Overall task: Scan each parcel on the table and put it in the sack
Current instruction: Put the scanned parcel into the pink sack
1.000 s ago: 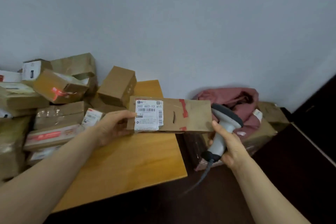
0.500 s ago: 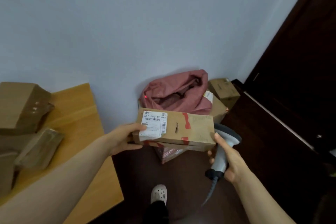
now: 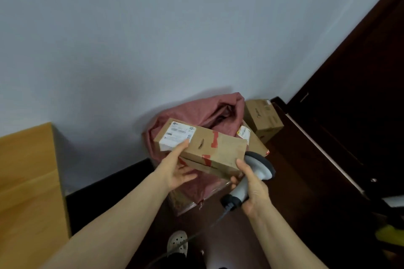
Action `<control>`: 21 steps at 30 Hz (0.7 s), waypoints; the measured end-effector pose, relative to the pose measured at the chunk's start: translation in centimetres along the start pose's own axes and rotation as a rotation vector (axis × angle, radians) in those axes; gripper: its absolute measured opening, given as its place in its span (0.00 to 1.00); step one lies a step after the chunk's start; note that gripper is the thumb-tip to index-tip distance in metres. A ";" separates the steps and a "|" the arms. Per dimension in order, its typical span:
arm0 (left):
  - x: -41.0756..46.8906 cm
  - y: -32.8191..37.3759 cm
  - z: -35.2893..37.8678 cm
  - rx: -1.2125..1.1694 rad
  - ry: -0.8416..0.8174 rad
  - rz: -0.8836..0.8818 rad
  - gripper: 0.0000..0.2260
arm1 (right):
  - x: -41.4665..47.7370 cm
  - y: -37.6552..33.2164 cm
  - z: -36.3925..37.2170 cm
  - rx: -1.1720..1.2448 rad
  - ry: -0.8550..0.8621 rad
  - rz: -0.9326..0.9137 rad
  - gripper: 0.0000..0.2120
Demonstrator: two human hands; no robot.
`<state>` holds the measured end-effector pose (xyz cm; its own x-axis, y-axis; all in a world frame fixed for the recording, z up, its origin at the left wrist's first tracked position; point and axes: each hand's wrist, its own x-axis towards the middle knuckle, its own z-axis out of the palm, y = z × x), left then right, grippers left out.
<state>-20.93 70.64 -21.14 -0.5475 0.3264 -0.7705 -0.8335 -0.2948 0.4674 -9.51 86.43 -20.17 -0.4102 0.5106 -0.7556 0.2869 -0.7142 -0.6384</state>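
Observation:
A long brown cardboard parcel with a white label and red tape hangs tilted in front of the pink sack, which slumps against the wall on the floor. My left hand holds the parcel's near left end, thumb on top by the label and fingers underneath. My right hand grips the handle of a white and grey barcode scanner; its thumb touches the parcel's right corner. The scanner's head sits just behind that corner.
The wooden table fills the lower left. A cardboard box and another labelled parcel stand to the right of the sack. A dark door runs along the right. The scanner cable and my white shoe lie on the dark floor.
My view has swung right, away from the table's pile of parcels. The parcel has travelled with both hands to the sack and now tilts over it.

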 end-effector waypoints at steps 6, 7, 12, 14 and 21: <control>5.4 4.6 0.2 0.047 0.221 0.292 0.18 | 8.0 -0.3 1.2 -0.022 -0.006 0.124 0.09; 6.1 5.4 -0.1 0.076 0.250 0.353 0.16 | 9.9 -0.3 1.4 -0.032 0.010 0.145 0.07; 10.1 6.9 -1.7 0.261 0.394 0.640 0.12 | 18.5 0.4 4.9 -0.040 -0.049 0.303 0.13; 11.8 6.6 -2.2 0.328 0.425 0.695 0.15 | 20.8 0.9 6.6 -0.097 -0.117 0.371 0.11; 16.0 5.1 -1.9 0.508 0.610 0.710 0.37 | 27.2 2.6 8.2 -0.078 -0.075 0.364 0.28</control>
<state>-33.84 72.67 -31.93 -0.9078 -0.3198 -0.2714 -0.3485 0.2149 0.9123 -27.02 94.55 -41.13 -0.3305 0.1916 -0.9241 0.4898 -0.8022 -0.3415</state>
